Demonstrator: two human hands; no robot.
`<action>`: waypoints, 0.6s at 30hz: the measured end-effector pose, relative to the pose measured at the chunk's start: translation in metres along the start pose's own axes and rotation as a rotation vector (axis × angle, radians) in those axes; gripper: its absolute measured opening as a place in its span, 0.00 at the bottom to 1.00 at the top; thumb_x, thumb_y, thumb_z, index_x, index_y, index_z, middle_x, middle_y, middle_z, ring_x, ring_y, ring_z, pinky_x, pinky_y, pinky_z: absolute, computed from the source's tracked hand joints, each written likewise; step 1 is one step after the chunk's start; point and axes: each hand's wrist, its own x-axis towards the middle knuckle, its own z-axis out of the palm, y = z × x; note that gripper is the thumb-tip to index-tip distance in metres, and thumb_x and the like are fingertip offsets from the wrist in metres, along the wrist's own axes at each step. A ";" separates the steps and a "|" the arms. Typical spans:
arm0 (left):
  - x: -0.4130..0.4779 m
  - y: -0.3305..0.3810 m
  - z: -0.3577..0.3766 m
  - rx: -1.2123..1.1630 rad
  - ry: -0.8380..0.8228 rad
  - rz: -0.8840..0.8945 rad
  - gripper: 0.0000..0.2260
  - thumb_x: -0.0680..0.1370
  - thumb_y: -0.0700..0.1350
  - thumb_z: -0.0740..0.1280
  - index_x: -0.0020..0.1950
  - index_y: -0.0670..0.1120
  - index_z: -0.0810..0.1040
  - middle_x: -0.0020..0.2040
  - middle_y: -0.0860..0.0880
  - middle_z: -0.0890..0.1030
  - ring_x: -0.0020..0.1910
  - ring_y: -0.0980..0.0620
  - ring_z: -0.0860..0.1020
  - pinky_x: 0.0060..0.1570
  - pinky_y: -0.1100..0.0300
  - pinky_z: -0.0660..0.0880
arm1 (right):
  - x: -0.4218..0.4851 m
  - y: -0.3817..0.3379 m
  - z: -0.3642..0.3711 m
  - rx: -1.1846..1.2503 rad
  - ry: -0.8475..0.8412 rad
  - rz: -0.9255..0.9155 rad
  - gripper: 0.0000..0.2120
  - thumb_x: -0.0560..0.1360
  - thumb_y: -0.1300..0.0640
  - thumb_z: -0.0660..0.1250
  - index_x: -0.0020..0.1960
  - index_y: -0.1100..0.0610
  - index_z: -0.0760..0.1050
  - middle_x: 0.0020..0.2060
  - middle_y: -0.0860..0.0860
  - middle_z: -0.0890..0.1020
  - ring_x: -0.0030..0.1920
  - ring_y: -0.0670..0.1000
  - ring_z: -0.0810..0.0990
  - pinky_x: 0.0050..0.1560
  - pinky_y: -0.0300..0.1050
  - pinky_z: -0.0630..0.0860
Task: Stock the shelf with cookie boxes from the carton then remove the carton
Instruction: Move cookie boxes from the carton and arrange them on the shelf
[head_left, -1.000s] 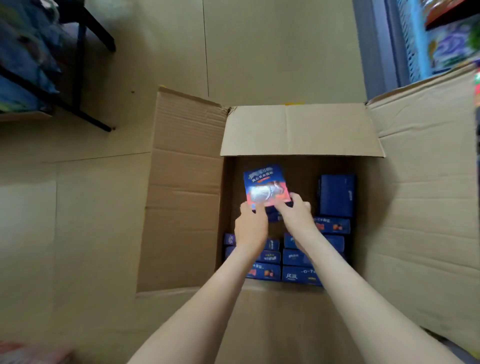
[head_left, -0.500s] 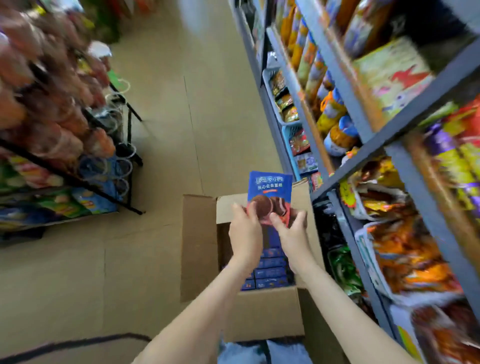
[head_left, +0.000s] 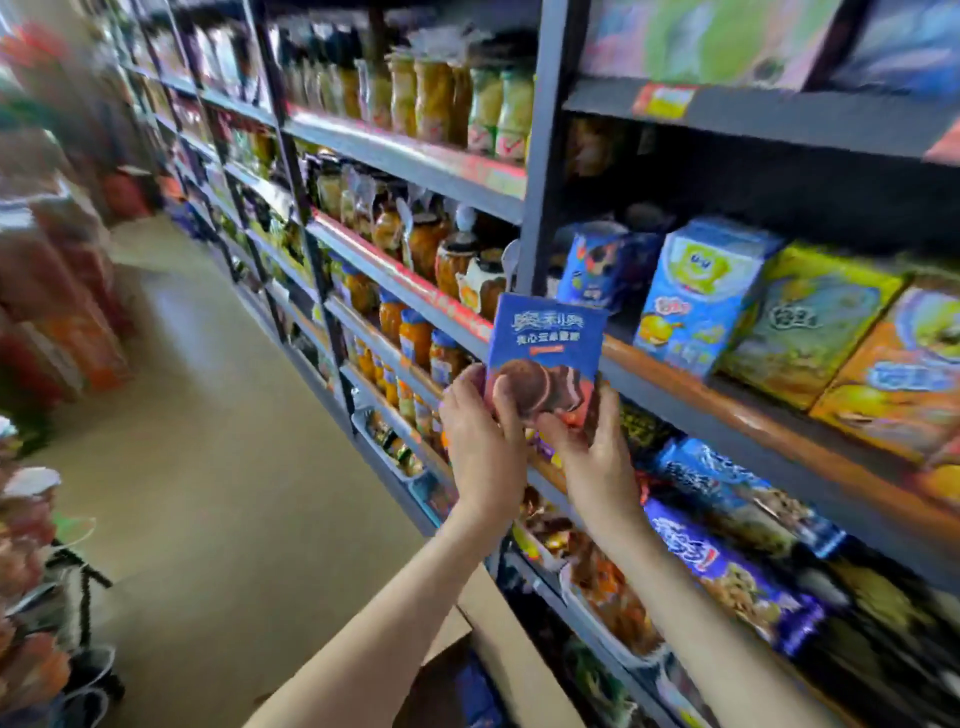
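A blue cookie box (head_left: 545, 345) with a chocolate sandwich cookie printed on it stands upright in front of the shelf edge. My left hand (head_left: 483, 441) grips its lower left side and my right hand (head_left: 592, 447) grips its lower right side. The box is level with the orange-edged shelf (head_left: 727, 410), just left of a dark blue cookie box (head_left: 597, 270) standing on that shelf. The open brown carton (head_left: 498, 639) sits on the floor below my arms, with blue boxes partly visible inside.
The shelf holds a light blue box (head_left: 701, 296), a green box (head_left: 805, 322) and an orange box (head_left: 904, 374) to the right. Jars of preserved fruit (head_left: 441, 244) fill the bays to the left. A snack rack (head_left: 31, 545) flanks the aisle floor (head_left: 218, 493).
Both hands have lifted the cookie box out of the carton and up to the shelf. My view has swung from the carton on the floor to the shelving on the right.
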 end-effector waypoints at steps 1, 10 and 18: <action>-0.001 0.015 0.004 -0.029 -0.007 0.039 0.20 0.80 0.53 0.51 0.60 0.41 0.72 0.55 0.45 0.75 0.57 0.49 0.70 0.54 0.61 0.65 | -0.001 -0.013 -0.011 -0.018 0.031 -0.028 0.24 0.74 0.66 0.68 0.67 0.56 0.66 0.57 0.51 0.79 0.53 0.34 0.78 0.52 0.27 0.71; -0.028 0.138 0.021 -0.407 -0.077 0.176 0.22 0.80 0.54 0.48 0.68 0.43 0.67 0.60 0.48 0.71 0.60 0.53 0.69 0.59 0.59 0.68 | -0.023 -0.105 -0.095 -0.162 0.176 -0.347 0.32 0.75 0.60 0.68 0.74 0.50 0.57 0.69 0.51 0.69 0.68 0.47 0.71 0.66 0.50 0.72; -0.048 0.250 0.041 -0.501 -0.227 0.476 0.19 0.80 0.52 0.48 0.59 0.41 0.70 0.52 0.46 0.74 0.53 0.47 0.74 0.51 0.59 0.69 | -0.040 -0.186 -0.190 -0.367 0.415 -0.564 0.32 0.73 0.53 0.67 0.74 0.53 0.58 0.66 0.49 0.68 0.68 0.46 0.69 0.68 0.45 0.67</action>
